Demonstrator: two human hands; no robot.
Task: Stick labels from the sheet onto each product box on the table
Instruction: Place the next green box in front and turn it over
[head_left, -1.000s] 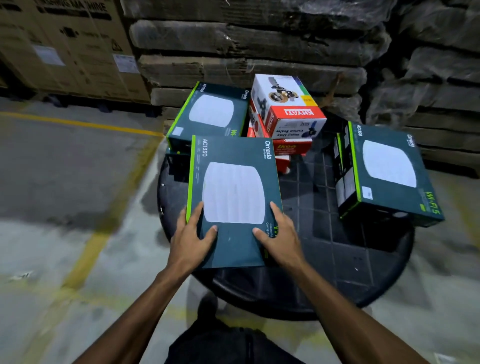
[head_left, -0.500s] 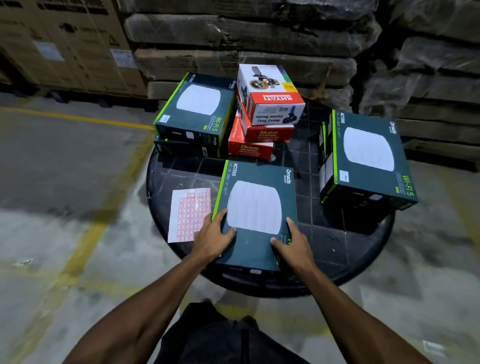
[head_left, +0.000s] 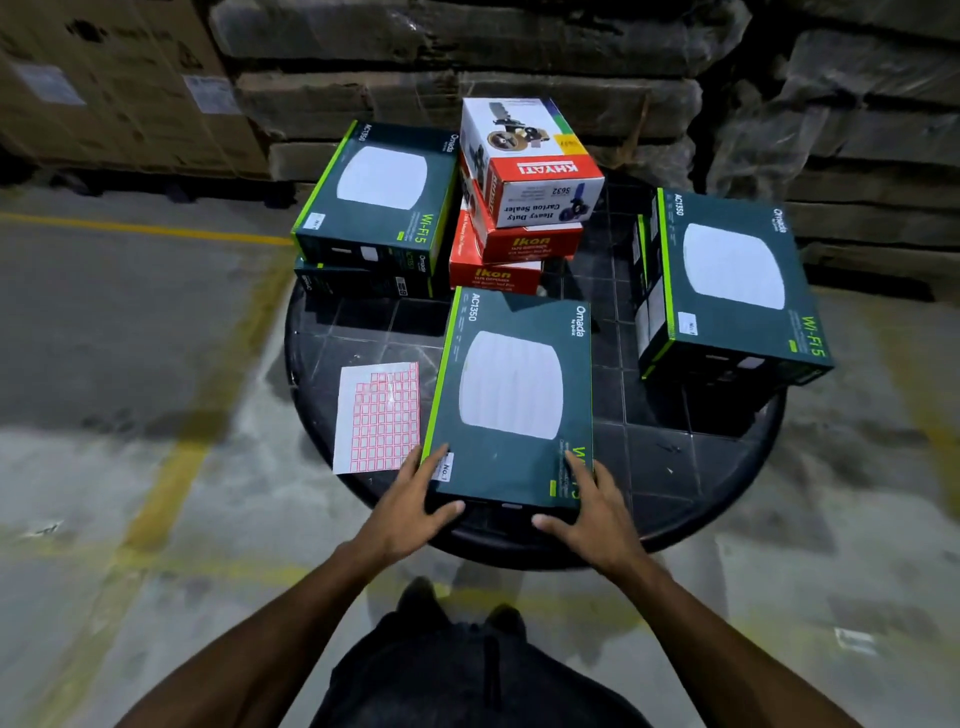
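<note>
Round black tabletop (head_left: 701, 467) in a warehouse, stacked cartons behind.

Front box (head_left: 511, 400): dark green AC1350, lies flat at the near edge of the tabletop, just right of the label sheet (head_left: 376, 418). Its near-left corner carries a small white label (head_left: 448, 466), reads "No.1" or similar, print too small to be sure.

Left hand (head_left: 410, 512): grip on the box's near-left corner, fingers spread along the left edge by the label, thumb pressed to the near side wall. Right hand (head_left: 589, 514): grip on the near-right corner, fingers spread on the top face over the Wi-Fi print, thumb against the near wall. Both hands hold the box between thumb and fingers.

Label sheet: white w/ red-bordered stickers, flat on the tabletop; its right edge touches or slips under the box, can't tell which.

Back left: two green boxes stacked (head_left: 376, 197), top one w/ a small white label at its near-left corner. Centre back: white-and-red Khyati carton sealer box (head_left: 530, 161) on top of two red Ikon boxes (head_left: 493, 273). Right: another green box stack (head_left: 732, 280), also w/ a small white label on top.
</note>
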